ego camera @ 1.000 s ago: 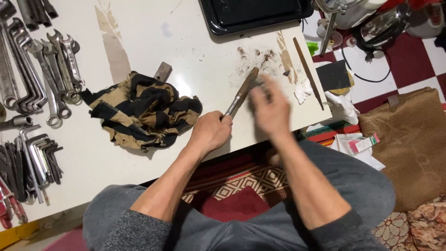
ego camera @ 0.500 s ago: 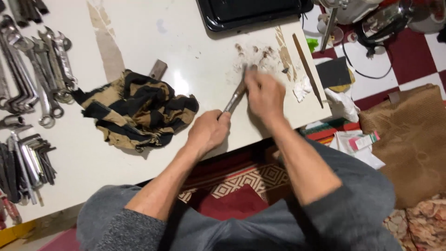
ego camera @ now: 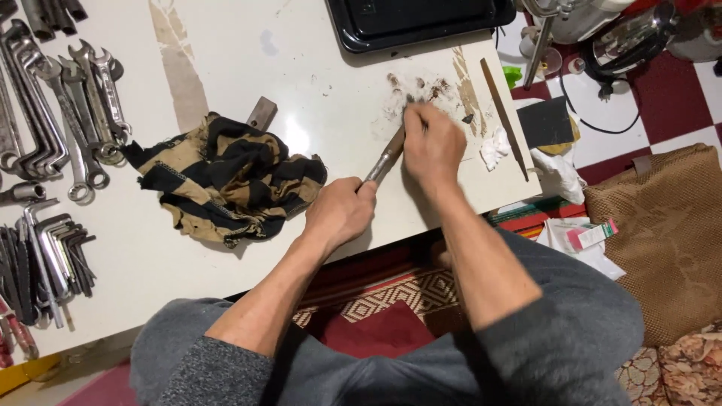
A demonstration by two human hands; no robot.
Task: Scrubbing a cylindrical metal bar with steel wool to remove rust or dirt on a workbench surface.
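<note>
- left hand [ego camera: 340, 212] fisted round rusty metal tool [ego camera: 385, 156] handle
- right hand [ego camera: 432, 141] closed, pressing its far end on counter [ego camera: 316, 98]
- rust smears there; cleaning looks partway
- striped rag [ego camera: 226, 177] beside

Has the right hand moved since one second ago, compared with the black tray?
Yes. The right hand has moved up the table towards the black tray, onto the stained patch.

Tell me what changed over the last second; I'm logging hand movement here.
The right hand slid away from the body along the metal tool, up to the smeared patch on the white table. The left hand kept its grip on the tool's near end. The striped cloth and wrenches stayed put.
</note>
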